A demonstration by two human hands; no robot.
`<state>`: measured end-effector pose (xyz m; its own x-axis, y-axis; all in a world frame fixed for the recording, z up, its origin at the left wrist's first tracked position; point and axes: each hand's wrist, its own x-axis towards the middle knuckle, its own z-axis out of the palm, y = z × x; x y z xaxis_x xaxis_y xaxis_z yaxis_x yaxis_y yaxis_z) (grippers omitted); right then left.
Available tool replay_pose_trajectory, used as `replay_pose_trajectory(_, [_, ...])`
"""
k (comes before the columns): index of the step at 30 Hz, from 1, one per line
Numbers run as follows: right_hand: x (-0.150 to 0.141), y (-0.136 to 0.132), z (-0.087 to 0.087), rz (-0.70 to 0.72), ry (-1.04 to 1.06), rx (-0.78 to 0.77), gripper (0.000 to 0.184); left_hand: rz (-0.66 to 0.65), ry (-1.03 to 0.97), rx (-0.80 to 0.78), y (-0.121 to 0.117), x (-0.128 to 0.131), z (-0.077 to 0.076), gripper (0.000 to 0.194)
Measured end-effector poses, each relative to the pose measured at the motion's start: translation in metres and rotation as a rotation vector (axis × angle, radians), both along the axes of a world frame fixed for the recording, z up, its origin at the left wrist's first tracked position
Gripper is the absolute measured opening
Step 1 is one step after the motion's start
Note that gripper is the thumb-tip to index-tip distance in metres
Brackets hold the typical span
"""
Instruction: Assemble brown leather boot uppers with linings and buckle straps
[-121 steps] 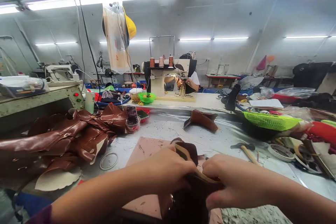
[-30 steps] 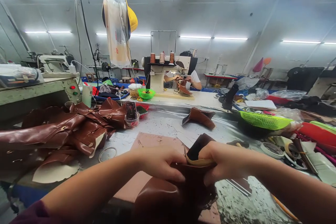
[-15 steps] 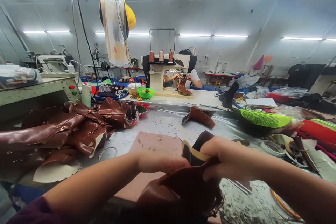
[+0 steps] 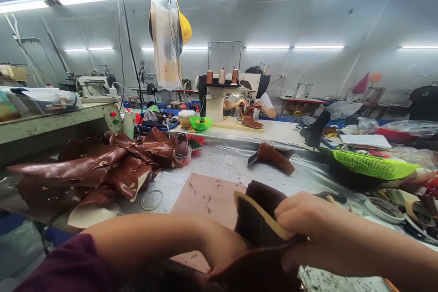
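A dark brown leather boot upper [image 4: 255, 267] is held close in front of me, its lower part in shadow. Its opening shows a tan edge strip [image 4: 263, 212] and a dark lining. My right hand [image 4: 301, 219] is closed on the upper's edge at the right side, fingers curled and thumb side towards the tan strip. My left hand [image 4: 224, 246] reaches down into the opening behind the near leather edge, so its fingers are hidden. Beneath lies a pinkish board [image 4: 208, 196] on the worktable [image 4: 219, 157].
Brown leather uppers [image 4: 102, 159] are heaped at left beside a white ring [image 4: 151, 200]. Another upper [image 4: 272, 157] lies ahead. A green basket [image 4: 372, 164] and tape rolls [image 4: 385, 210] are at right. Beyond, a co-worker [image 4: 267, 105] sits behind a sewing machine [image 4: 215, 105].
My left hand has gone deeper into the upper, its thumb no longer showing. The upper's opening has widened. The view has turned slightly left.
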<state>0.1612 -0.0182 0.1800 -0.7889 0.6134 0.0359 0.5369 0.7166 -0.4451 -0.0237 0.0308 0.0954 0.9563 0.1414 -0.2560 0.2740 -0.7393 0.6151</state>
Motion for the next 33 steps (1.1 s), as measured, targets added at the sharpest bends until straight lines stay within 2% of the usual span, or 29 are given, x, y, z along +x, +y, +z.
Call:
replay_pose_trajectory(2, [-0.001, 0.000, -0.001, 0.045, 0.031, -0.031, 0.040, -0.144, 0.083, -0.166, 0.008, -0.001, -0.002, 0.028])
replay_pose_trajectory(3, [-0.002, 0.001, -0.001, 0.053, 0.044, -0.037, 0.040, -0.131, 0.091, -0.205, 0.012, -0.003, -0.001, 0.023])
replay_pose_trajectory(5, [-0.002, 0.003, -0.001, 0.033, 0.058, -0.042, 0.041, 0.058, 0.018, -0.234, 0.017, -0.010, 0.004, 0.022])
replay_pose_trajectory(6, [-0.002, 0.005, -0.001, 0.007, 0.060, -0.045, 0.040, 0.177, -0.055, -0.290, 0.018, -0.014, 0.009, 0.030])
replay_pose_trajectory(8, [0.000, 0.008, 0.001, -0.055, 0.050, -0.061, 0.035, 0.355, -0.287, -0.508, 0.014, -0.023, 0.020, 0.056])
replay_pose_trajectory(10, [0.001, 0.010, 0.002, -0.126, 0.029, -0.093, 0.029, 0.372, -0.499, -0.693, 0.005, -0.031, 0.031, 0.080])
replay_pose_trajectory(12, [0.001, 0.010, 0.002, -0.171, 0.007, -0.124, 0.025, 0.389, -0.605, -0.637, -0.005, -0.035, 0.037, 0.078])
replay_pose_trajectory(14, [0.001, 0.010, -0.001, -0.190, 0.007, -0.109, 0.026, 0.511, -0.622, -0.473, -0.010, -0.035, 0.037, 0.055])
replay_pose_trajectory(16, [-0.001, 0.010, -0.005, -0.193, 0.025, -0.081, 0.028, 0.627, -0.613, -0.428, -0.009, -0.032, 0.031, 0.041])
replay_pose_trajectory(21, [-0.004, 0.013, -0.012, -0.182, 0.092, -0.175, 0.023, 0.614, -0.622, -0.490, 0.005, -0.028, 0.021, 0.029])
replay_pose_trajectory(25, [-0.001, 0.020, -0.007, -0.137, 0.129, -0.335, 0.013, 0.598, -0.662, -0.515, 0.000, -0.024, 0.029, 0.017])
replay_pose_trajectory(27, [-0.001, 0.023, -0.002, -0.129, 0.088, -0.394, 0.009, 0.630, -0.704, -0.438, -0.007, -0.020, 0.034, 0.012])
replay_pose_trajectory(29, [-0.004, 0.025, 0.002, -0.166, 0.014, -0.324, 0.015, 0.654, -0.721, -0.310, -0.014, -0.016, 0.038, 0.012])
replay_pose_trajectory(31, [-0.008, 0.026, 0.004, -0.216, -0.043, -0.180, 0.023, 0.653, -0.709, -0.204, -0.016, -0.015, 0.041, 0.013])
replay_pose_trajectory(33, [-0.010, 0.027, 0.004, -0.228, -0.051, -0.108, 0.024, 0.654, -0.701, -0.164, -0.014, -0.018, 0.044, 0.008])
